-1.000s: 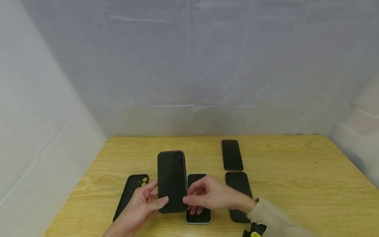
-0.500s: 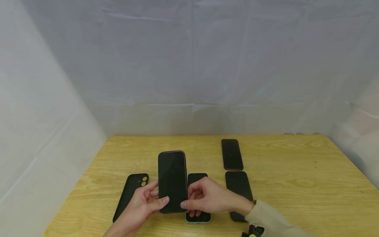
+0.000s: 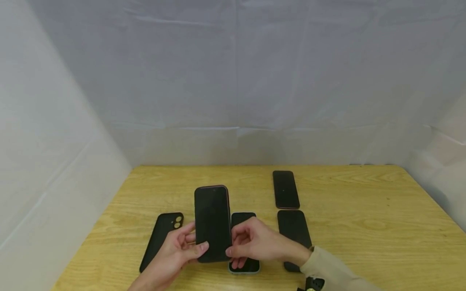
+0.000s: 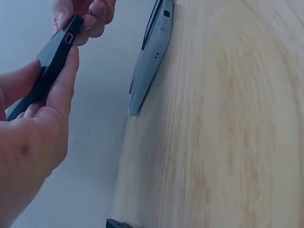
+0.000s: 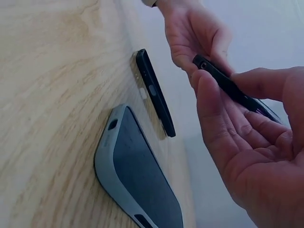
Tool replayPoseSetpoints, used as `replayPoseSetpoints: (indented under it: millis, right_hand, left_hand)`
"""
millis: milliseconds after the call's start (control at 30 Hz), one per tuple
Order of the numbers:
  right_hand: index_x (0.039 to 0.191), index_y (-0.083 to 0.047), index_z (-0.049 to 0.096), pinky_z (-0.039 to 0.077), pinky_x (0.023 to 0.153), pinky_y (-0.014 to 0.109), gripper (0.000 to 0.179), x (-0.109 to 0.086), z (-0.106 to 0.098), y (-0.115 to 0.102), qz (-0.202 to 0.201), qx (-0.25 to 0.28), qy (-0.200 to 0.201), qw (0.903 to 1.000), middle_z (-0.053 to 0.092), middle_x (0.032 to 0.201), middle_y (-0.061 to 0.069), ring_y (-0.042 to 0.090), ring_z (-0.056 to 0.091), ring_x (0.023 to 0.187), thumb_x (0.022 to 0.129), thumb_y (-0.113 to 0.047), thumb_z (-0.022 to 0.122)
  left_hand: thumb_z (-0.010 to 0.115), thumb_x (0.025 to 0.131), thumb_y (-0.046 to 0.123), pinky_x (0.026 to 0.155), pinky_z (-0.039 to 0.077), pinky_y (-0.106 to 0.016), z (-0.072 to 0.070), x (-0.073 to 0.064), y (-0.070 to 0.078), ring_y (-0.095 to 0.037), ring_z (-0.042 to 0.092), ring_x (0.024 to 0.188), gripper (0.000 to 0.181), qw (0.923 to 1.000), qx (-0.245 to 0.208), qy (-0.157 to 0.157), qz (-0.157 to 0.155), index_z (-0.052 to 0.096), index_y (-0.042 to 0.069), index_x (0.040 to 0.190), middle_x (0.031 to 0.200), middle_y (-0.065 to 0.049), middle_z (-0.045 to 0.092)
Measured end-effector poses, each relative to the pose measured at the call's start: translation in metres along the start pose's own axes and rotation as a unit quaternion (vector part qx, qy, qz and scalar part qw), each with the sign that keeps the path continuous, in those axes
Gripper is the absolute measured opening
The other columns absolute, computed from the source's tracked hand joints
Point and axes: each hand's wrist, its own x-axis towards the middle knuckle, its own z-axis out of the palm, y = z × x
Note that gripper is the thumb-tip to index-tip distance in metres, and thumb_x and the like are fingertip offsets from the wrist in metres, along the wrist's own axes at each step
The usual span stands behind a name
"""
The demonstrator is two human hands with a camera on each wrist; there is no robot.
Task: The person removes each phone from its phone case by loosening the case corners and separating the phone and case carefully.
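One dark phone (image 3: 212, 222) is being held over the surface (image 3: 349, 222) in the head view, being clamped by the grip of the left hand (image 3: 176, 250) and pinched at one corner by the right hand (image 3: 256, 240). From the left wrist, its port (image 4: 69, 38) is being exposed. From the right wrist, a grey-cased phone (image 5: 140, 166) and a black case (image 5: 154, 92) are being supported below.

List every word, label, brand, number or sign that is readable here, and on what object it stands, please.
None can be read.
Held phone: nothing legible.
Pale-cased phone: any marks on it are too blurred to read.
Far phone: tiny speck, too small to read.
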Motion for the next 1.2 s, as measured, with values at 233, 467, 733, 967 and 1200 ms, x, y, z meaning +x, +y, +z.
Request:
replayPoseSetpoints:
  millis: [233, 467, 733, 967, 1200]
  right_hand:
    - [0.087, 0.023, 0.057, 0.063, 0.064, 0.029, 0.035, -0.001, 0.000, 0.000, -0.033, 0.063, -0.003, 0.9974, 0.065, 0.083, 0.044, 0.012, 0.074, 0.066, 0.095, -0.008, 0.069]
    - [0.084, 0.027, 0.051, 0.064, 0.064, 0.031, 0.040, -0.004, 0.000, 0.003, -0.070, 0.102, -0.027, 0.9920, 0.057, 0.084, 0.054, 0.012, 0.075, 0.067, 0.096, -0.007, 0.067]
    - [0.082, 0.028, 0.047, 0.064, 0.065, 0.029, 0.041, -0.004, 0.000, 0.005, -0.106, 0.126, -0.057, 0.9847, 0.045, 0.083, 0.062, 0.011, 0.076, 0.070, 0.097, -0.005, 0.065]
    - [0.079, 0.028, 0.042, 0.063, 0.062, 0.028, 0.039, -0.004, 0.000, 0.006, -0.102, 0.152, -0.061, 0.9812, 0.042, 0.080, 0.062, 0.012, 0.076, 0.068, 0.093, -0.001, 0.063]
    - [0.084, 0.029, 0.041, 0.062, 0.059, 0.027, 0.033, -0.003, -0.001, 0.008, -0.033, 0.170, -0.047, 0.9839, 0.075, 0.071, 0.001, 0.012, 0.075, 0.065, 0.086, 0.002, 0.059]
  left_hand:
    - [0.059, 0.103, 0.006, 0.079, 0.060, -0.022, -0.002, 0.001, 0.000, -0.010, 0.071, 0.109, 0.076, 0.9988, -0.041, -0.025, 0.001, 0.011, -0.008, 0.160, 0.124, 0.002, 0.073]
    - [0.052, 0.105, 0.001, 0.092, 0.061, -0.031, -0.001, 0.000, -0.001, -0.017, 0.069, 0.118, 0.054, 0.9941, -0.080, -0.066, 0.031, 0.034, 0.000, 0.156, 0.129, -0.004, 0.071]
    - [0.049, 0.106, 0.000, 0.099, 0.058, -0.036, 0.001, -0.001, -0.002, -0.021, 0.067, 0.123, 0.046, 0.9880, -0.116, -0.096, 0.032, 0.045, 0.010, 0.150, 0.133, -0.008, 0.070]
    - [0.049, 0.106, -0.001, 0.098, 0.059, -0.039, 0.005, -0.001, 0.000, -0.024, 0.067, 0.123, 0.047, 0.9872, -0.114, -0.105, 0.036, 0.043, 0.006, 0.151, 0.133, -0.010, 0.069]
    - [0.050, 0.105, -0.002, 0.097, 0.059, -0.039, 0.008, -0.001, 0.001, -0.023, 0.067, 0.123, 0.049, 0.9872, -0.104, -0.112, 0.047, 0.043, 0.005, 0.152, 0.133, -0.009, 0.070]
